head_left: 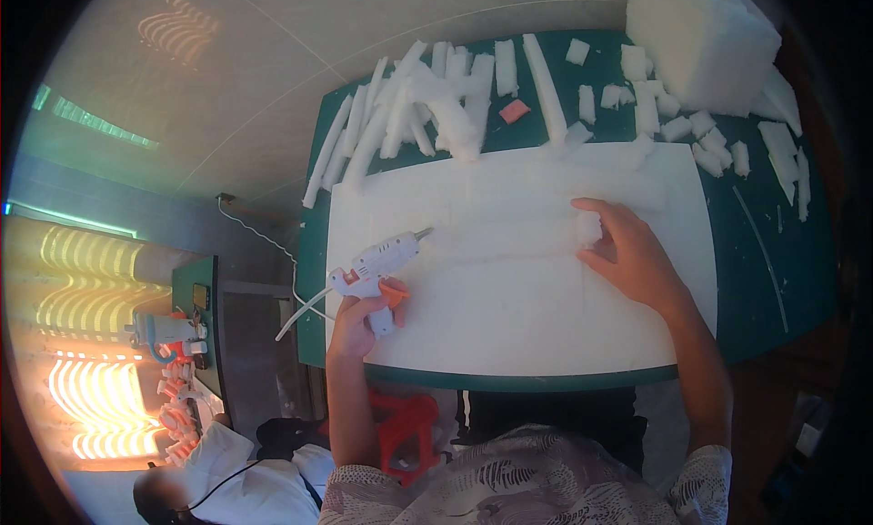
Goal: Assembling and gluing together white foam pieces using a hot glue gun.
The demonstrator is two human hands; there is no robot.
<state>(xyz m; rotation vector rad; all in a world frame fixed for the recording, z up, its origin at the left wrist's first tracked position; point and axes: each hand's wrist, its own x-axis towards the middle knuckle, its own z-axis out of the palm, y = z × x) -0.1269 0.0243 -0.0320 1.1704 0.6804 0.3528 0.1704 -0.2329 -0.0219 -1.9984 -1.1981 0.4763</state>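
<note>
My left hand (357, 325) is wrapped round the handle of a white hot glue gun (386, 258) with an orange trigger. Its metal nozzle points up and to the right, and a pale glue stick (303, 316) sticks out of its back end. Between thumb and fingers, my right hand (627, 257) grips a small white foam block (589, 229) over the right part of a large white board (527, 325). Whether the block touches the board I cannot tell. White foam pieces that blend into the board seem to lie on it behind the block.
Long white foam strips (391, 116) are heaped at the far left of the green table (746, 316). A pink block (515, 111), several small foam chunks (714, 148) and a big foam block (696, 48) lie farther right. A person (236, 470) and a red stool (406, 430) are at lower left.
</note>
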